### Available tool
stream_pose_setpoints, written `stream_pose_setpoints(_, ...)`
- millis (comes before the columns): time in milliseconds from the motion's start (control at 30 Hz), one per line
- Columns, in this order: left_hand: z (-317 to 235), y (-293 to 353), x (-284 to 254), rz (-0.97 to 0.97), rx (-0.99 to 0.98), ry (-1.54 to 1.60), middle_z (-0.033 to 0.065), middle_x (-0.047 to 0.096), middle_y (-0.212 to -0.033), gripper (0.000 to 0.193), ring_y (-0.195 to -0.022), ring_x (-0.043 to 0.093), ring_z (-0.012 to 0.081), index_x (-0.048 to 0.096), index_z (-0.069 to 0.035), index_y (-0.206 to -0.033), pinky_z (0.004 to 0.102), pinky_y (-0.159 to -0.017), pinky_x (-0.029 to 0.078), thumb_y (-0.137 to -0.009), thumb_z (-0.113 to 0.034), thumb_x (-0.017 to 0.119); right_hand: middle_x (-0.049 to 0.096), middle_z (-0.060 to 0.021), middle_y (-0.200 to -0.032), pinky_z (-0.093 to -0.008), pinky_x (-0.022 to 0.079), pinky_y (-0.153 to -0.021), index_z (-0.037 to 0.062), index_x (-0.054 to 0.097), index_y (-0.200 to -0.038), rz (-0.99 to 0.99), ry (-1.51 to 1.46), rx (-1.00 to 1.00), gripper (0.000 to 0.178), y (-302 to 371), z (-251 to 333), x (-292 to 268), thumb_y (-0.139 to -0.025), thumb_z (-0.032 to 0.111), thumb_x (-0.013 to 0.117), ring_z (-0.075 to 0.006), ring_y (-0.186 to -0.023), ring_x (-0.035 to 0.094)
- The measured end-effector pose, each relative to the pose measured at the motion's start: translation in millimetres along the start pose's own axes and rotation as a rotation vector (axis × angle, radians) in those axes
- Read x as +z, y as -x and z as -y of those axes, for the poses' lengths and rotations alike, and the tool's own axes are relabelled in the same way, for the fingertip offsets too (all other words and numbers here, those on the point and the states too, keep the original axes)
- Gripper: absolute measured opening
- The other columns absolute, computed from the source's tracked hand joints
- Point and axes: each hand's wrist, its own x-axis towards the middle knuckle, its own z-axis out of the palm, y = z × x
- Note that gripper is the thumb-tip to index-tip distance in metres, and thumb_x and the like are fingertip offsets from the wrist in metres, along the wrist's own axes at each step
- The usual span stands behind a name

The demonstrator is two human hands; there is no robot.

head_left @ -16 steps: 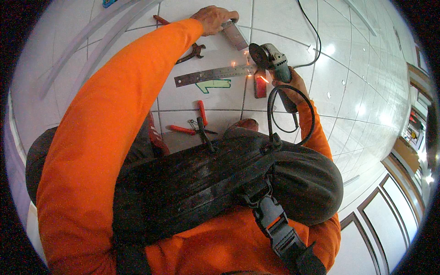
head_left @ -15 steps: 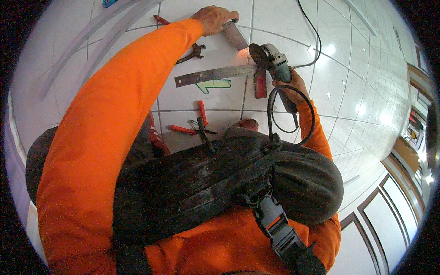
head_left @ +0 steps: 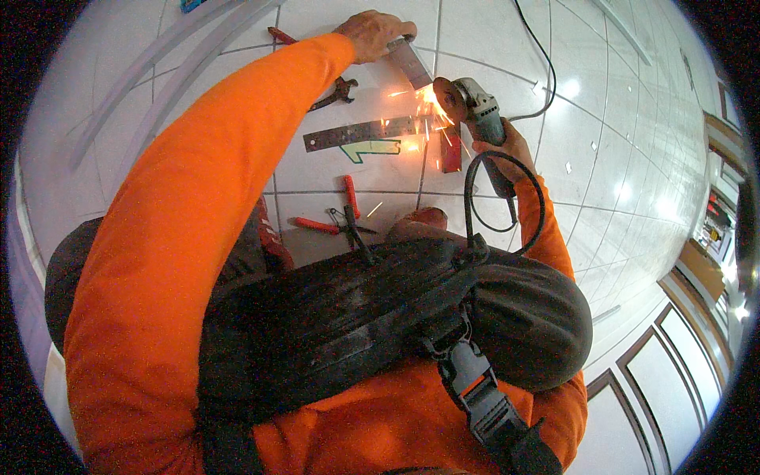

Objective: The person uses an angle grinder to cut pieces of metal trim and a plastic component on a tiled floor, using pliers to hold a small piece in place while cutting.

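Observation:
My left hand (head_left: 374,36) is closed on the far end of a short grey metal piece (head_left: 409,63), held at a slant above the tiles. My right hand (head_left: 511,149) wraps round the body of an angle grinder (head_left: 484,115). The grinder's disc (head_left: 450,100) meets the near end of the metal piece, and bright sparks (head_left: 432,108) spray down and left from there. Beneath them lie a steel ruler (head_left: 348,134) with a red block-like end (head_left: 450,150) and a green-edged paper arrow (head_left: 372,149). The sparks partly hide the ruler's right part.
An adjustable wrench (head_left: 340,93) lies by my left forearm, near a red-handled tool (head_left: 280,35). Red-handled pliers (head_left: 348,198) rest close to my shoes. Long metal strips (head_left: 170,87) stretch at the left. The power cord (head_left: 552,73) curves across the right-hand tiles.
Sparks have grown from a faint glow into a wide spray at the disc. The grinder and the metal piece have shifted only slightly, and both hands keep their hold.

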Motion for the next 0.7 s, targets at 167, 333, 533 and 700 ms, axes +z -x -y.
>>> stream_pose_setpoints(167, 2, -1, -1, 0.130, -0.076, -0.005, 0.0160, 0.065, -0.116, 0.037, -0.110, 0.061, 0.0352, 0.061, -0.007, -0.117, 0.0427, -0.099, 0.047, -0.079, -0.010, 0.062, 0.065, -0.0084, -0.104, -0.0301, 0.052, -0.080, -0.0011, 0.053, -0.124, 0.051, -0.019, 0.026, 0.074, -3, 3, 0, -0.065, 0.027, 0.088, -0.0182, -0.092, 0.062)
stream_pose_setpoints(333, 4, -2, 5, 0.141, -0.073, 0.034, 0.0157, 0.065, -0.114, 0.038, -0.108, 0.062, 0.0352, 0.061, -0.006, -0.116, 0.0430, -0.097, 0.049, -0.078, -0.012, 0.065, 0.067, -0.0111, -0.105, -0.0325, 0.052, -0.081, 0.0011, 0.055, -0.121, 0.005, -0.010, -0.063, 0.071, -11, -25, 1, -0.065, 0.033, 0.087, -0.0216, -0.093, 0.064)
stream_pose_setpoints(533, 4, 1, 8, -0.015, 0.044, -0.013, 0.0134, 0.065, -0.093, 0.031, -0.090, 0.065, 0.0348, 0.058, -0.012, -0.107, 0.0442, -0.082, 0.051, -0.078, -0.006, 0.065, 0.069, -0.0108, -0.103, -0.0334, 0.052, -0.082, 0.0041, 0.058, -0.118, 0.024, -0.051, -0.021, 0.067, 3, 9, -1, -0.067, 0.037, 0.086, -0.0225, -0.091, 0.065)
stream_pose_setpoints(700, -1, -3, 7, 0.014, 0.000, -0.029, 0.0119, 0.065, -0.093, 0.031, -0.091, 0.065, 0.0328, 0.058, -0.012, -0.108, 0.0436, -0.081, 0.051, -0.079, -0.010, 0.068, 0.068, -0.0086, -0.104, -0.0322, 0.052, -0.081, 0.0041, 0.058, -0.118, 0.006, -0.070, -0.046, 0.064, 1, 3, 1, -0.067, 0.033, 0.086, -0.0191, -0.090, 0.064)
